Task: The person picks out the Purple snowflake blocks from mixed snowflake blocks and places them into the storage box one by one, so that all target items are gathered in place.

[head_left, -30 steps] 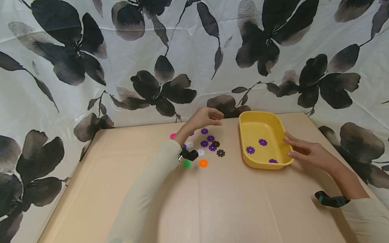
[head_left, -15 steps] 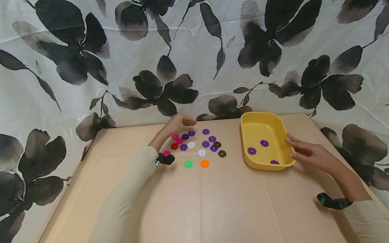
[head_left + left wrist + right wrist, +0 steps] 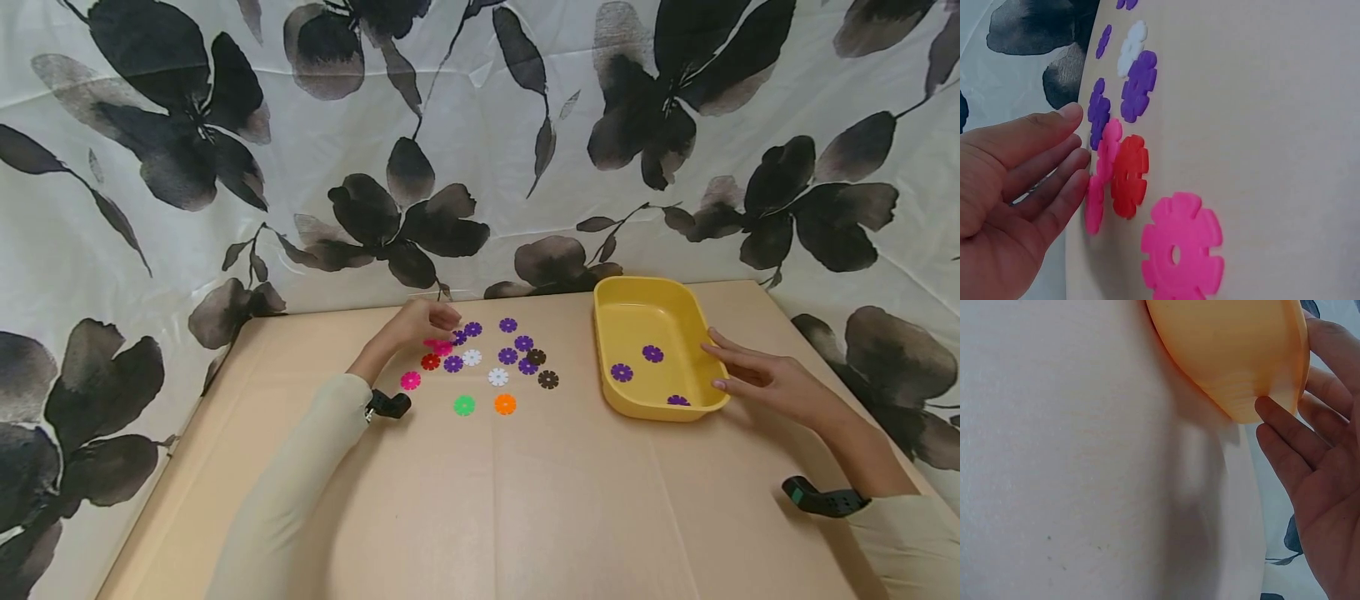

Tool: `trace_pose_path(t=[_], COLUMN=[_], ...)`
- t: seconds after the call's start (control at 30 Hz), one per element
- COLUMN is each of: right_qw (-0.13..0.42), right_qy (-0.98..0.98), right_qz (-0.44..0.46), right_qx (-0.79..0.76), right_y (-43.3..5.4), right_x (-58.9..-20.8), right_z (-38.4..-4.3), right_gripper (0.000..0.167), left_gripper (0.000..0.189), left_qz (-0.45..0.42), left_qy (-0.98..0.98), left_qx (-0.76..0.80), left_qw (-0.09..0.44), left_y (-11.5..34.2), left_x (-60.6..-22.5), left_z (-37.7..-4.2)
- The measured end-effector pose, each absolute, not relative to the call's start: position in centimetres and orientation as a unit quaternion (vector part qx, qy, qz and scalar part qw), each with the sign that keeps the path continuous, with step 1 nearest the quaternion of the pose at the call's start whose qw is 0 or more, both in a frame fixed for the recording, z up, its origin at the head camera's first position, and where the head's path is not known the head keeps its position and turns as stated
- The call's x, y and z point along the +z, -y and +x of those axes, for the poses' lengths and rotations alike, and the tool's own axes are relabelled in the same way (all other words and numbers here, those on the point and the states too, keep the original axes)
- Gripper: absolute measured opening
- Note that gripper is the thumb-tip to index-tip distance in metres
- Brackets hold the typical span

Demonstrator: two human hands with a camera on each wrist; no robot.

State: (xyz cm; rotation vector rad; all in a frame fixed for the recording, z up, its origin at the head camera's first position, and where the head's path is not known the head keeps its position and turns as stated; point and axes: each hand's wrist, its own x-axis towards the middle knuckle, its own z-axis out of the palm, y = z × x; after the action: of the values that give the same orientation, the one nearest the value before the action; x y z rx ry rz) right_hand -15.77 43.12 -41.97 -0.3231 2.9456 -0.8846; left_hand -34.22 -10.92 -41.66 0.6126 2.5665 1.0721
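In the head view my left hand (image 3: 411, 327) hovers at the left end of a scatter of flower-shaped plastic discs. The left wrist view shows its thumb and fingers loosely extended with nothing between them, beside pink discs (image 3: 1109, 150) and a red disc (image 3: 1130, 177). A larger-looking pink disc (image 3: 1183, 247) lies nearer that camera. My right hand (image 3: 780, 387) touches the right side of a yellow tray (image 3: 611, 400) with fairly straight fingers (image 3: 1294, 434). Inside the tray lie purple discs (image 3: 652, 354).
Purple discs (image 3: 507, 357), white discs (image 3: 498, 377) and brown discs (image 3: 548, 380) lie between my left hand and the tray. A green disc (image 3: 464, 406) and an orange disc (image 3: 506, 404) sit nearer me. A floral curtain (image 3: 525, 167) hangs behind the table (image 3: 570, 500).
My left hand has moved left from over the purple discs to the pink ones, uncovering several discs. The right hand stays at the tray.
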Motion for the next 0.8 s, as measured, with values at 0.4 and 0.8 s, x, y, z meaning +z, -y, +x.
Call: trace_pose_path(t=[0.4,0.8], right_qw=[0.025,0.027], right_qy=[-0.952,-0.947], right_qz=[-0.103,-0.106], right_qx=[-0.288,-0.301], right_y=[-43.1,-43.0], right_x=[-41.8,-41.6], right_z=[-15.7,-15.6], right_gripper=[0.064,0.062], left_gripper=[0.031,0.021], left_qz=[0.209,0.190], left_qy=[-0.901,-0.919], left_qx=[0.355,0.316], left_qw=[0.135,0.142], left_y=[10.1,9.1], left_x=[-42.5,-42.3], left_z=[-34.0,-33.7])
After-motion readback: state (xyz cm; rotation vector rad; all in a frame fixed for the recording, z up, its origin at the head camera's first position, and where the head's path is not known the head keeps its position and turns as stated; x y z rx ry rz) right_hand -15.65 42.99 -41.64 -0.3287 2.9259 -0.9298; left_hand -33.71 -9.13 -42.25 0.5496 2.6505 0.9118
